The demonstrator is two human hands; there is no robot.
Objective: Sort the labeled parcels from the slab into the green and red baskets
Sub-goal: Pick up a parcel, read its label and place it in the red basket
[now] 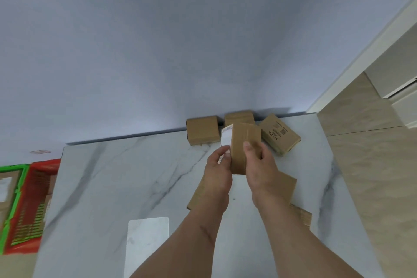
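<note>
Both hands hold one brown cardboard parcel (242, 142) above the white marble slab (126, 176). A white label runs along the parcel's left side. My left hand (217, 171) grips that left edge, over the label. My right hand (259, 162) grips the parcel's right side, thumb across its top face. Three more brown parcels lie at the slab's far edge: one at the left (202, 131), one behind the held parcel (239, 116), and a printed one at the right (279, 136). Under my forearms lie further parcels (286, 185), partly hidden. The green basket (13, 196) and red basket (40, 198) stand at the far left.
A pale wall rises behind the slab. To the right lie beige floor tiles (372, 165) and white cabinet fronts (401, 88). A white rectangular patch (147, 244) shows on the slab near its front edge. Both baskets hold cardboard parcels.
</note>
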